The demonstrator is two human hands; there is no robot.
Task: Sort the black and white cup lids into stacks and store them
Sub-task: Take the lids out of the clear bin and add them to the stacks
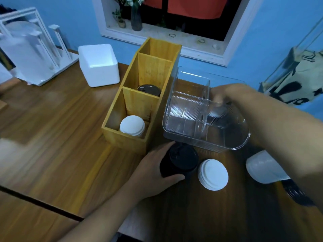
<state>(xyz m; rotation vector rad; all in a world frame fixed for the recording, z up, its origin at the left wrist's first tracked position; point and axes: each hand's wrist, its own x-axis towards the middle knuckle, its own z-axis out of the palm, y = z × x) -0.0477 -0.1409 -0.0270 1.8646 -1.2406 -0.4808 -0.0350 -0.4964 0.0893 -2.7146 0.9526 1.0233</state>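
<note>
So the black lids (180, 160) are clamped in left fingers (172, 177), likely bound for the 11 o'clock box (125, 141); right fingers (218, 96) are too blurred to be judged.

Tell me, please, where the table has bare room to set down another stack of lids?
Bare wood lies left of the wooden organizer, from the foam box to the near edge. Crowded before the clear box, which the right hand holds: the left hand grips black lids beside white lids and a second white stack.
</note>
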